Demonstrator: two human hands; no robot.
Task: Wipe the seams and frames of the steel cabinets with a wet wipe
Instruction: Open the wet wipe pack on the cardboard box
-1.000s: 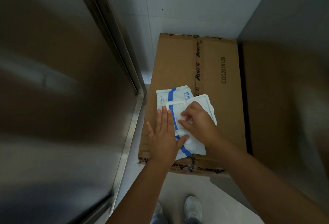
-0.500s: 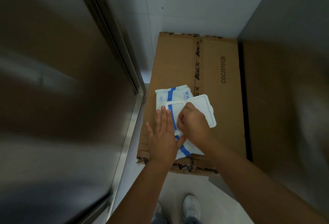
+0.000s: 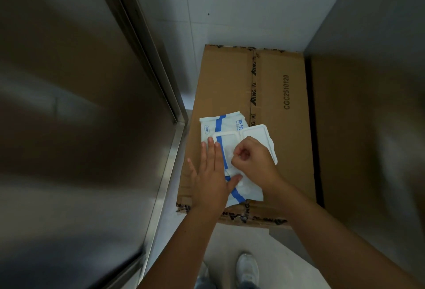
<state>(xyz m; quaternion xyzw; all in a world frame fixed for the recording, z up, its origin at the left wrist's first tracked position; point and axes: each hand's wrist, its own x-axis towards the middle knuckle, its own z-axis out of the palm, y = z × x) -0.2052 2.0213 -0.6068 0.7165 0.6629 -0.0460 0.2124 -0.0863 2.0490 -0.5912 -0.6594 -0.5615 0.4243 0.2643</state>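
A white wet wipe pack with blue stripes lies on a cardboard box. Its white plastic lid is flipped open to the right. My left hand lies flat with straight fingers on the pack's left side and holds it down. My right hand hovers over the pack's opening, its fingers curled and pinching a bit of white wipe. The steel cabinet door fills the left, with its frame edge beside the box.
A second steel cabinet side stands close on the right of the box. White tiled wall is behind. My shoes stand on the light floor below the box's near edge.
My right hand has swung the lid open to the right, then moved back over the opening and curled its fingers there. My left hand has stayed flat on the pack.
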